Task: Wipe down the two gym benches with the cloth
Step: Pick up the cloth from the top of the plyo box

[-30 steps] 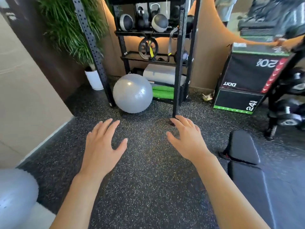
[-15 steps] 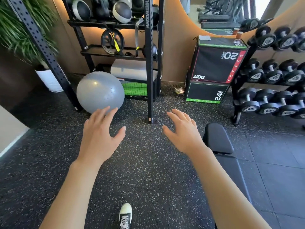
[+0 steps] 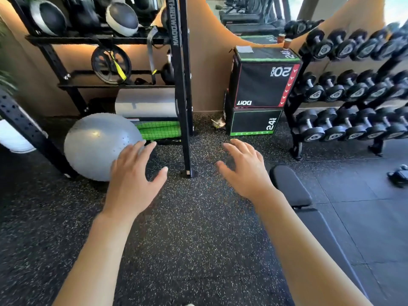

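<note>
View has swung right since earlier: dumbbell rack (image 3: 353, 89) now fills 2 o'clock. Left hand (image 3: 132, 184) and right hand (image 3: 245, 173) hover spread, empty; bench (image 3: 289, 186) at 4 o'clock.

At my one o'clock the plyo box (image 3: 262, 85) reads "20 INCH", "24 INCH" and "DOIT"; the rack upright (image 3: 176, 62) reads "THROWDOWN".

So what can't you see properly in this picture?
All in the head view:
- Cloth: none in view; both the left hand and right hand are open and empty.
- Bench: partly covered by the right forearm, cut off at the bottom edge.
- Second bench: not in view.
- Dumbbell rack: blurred, cut off at the right edge.
</note>
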A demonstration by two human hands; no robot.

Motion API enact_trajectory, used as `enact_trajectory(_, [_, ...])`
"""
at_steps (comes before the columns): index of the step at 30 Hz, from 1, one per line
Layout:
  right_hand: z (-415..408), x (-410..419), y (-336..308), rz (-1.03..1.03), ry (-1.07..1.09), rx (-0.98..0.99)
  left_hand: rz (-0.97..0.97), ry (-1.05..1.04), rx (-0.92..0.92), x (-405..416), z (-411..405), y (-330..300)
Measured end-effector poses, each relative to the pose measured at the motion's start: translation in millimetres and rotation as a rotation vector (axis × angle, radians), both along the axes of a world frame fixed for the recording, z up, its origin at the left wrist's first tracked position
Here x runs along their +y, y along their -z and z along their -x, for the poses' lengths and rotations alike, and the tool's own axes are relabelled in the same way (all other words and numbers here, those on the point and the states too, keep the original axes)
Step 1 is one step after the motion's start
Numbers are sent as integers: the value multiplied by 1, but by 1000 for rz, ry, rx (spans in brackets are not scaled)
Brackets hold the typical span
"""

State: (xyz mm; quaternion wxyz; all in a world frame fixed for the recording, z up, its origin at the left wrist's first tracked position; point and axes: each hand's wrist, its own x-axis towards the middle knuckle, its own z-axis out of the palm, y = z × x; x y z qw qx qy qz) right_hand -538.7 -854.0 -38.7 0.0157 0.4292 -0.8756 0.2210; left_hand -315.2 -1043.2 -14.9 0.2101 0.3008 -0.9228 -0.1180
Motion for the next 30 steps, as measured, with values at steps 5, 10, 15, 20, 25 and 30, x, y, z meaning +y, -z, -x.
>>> enact_trajectory(5, [23,-23,-2,-15,78,6,0,66,5,-41,39,1])
enact_trajectory(10, [56,-33,3,-12,136,15,-22,136,0,-59,85,9])
enact_trajectory(15, [107,-38,14,-18,158,7,-30,174,6,-69,144,15])
enact_trajectory(20, [187,-43,24,4,173,23,-8,188,3,-74,227,20])
enact_trajectory(25, [280,-40,24,8,203,-7,5,206,-37,-71,326,19])
enact_trajectory(30, [376,-29,26,0,266,-7,5,206,-76,-69,419,20])
